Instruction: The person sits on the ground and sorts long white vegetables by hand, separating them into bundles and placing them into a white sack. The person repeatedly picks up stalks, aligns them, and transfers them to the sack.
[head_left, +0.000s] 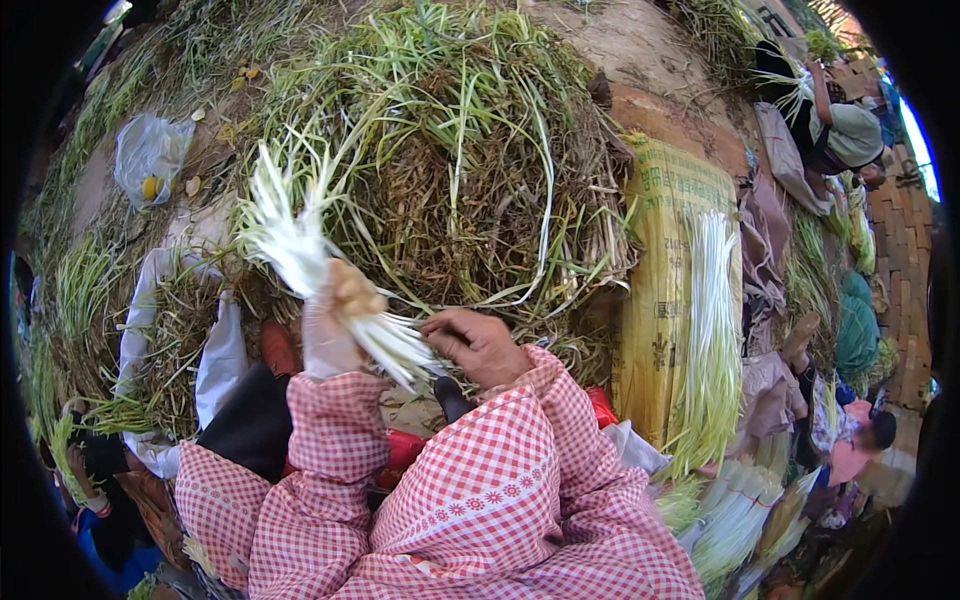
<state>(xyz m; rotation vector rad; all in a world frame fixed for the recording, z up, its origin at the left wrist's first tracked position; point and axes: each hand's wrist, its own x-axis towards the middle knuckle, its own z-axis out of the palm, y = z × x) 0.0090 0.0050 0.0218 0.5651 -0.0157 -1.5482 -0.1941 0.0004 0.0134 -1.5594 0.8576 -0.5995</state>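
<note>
My left hand (346, 292) is closed around a bunch of white-and-green stalks (281, 225), perhaps garlic shoots. The bunch lies diagonally, its fanned end up and left and its narrower end down and right; it is blurred. At that lower end is my right hand (476, 346), its fingers curled near the stalk tips; whether it touches or pinches any is unclear. In front of both hands rises a large heap of green leafy stalks with brown, dry roots (450, 187). Trimmed pale stalks (709, 300) lie on a yellow woven sack (649, 300) to the right.
An open white sack (221, 360) with plant matter stands at left, below a clear plastic bag (154, 154). More pale bundles (735, 517) lie at lower right. One person (847, 135) holds stalks at upper right; other people (851, 442) (90, 480) are at lower right and lower left.
</note>
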